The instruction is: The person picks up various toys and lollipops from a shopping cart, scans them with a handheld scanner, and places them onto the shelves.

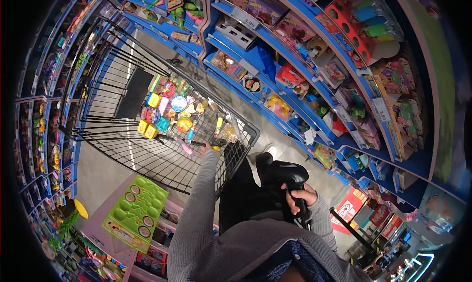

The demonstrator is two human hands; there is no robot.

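Note:
My left hand (206,149) reaches over the near end of a black wire shopping cart (147,156), at least one finger stretched out. It is close to a small yellow item (216,148) and a pink-wrapped item (186,148); contact cannot be made out. In the cart lies a heap of small toys and packets, among them yellow boxes (147,128), a round blue-and-white tub (179,103) and a red game-controller-shaped pack (168,89). Near my body, my right hand (303,197) is wrapped round the grip of a black pistol-shaped handheld scanner (285,174).
Blue shelves (265,78) packed with toys and price tags run along the right. More stocked shelves (46,134) curve along the left. A green moulded tray (135,211) lies on a pink stand (101,228) beside the cart. Grey floor (105,176) shows between them.

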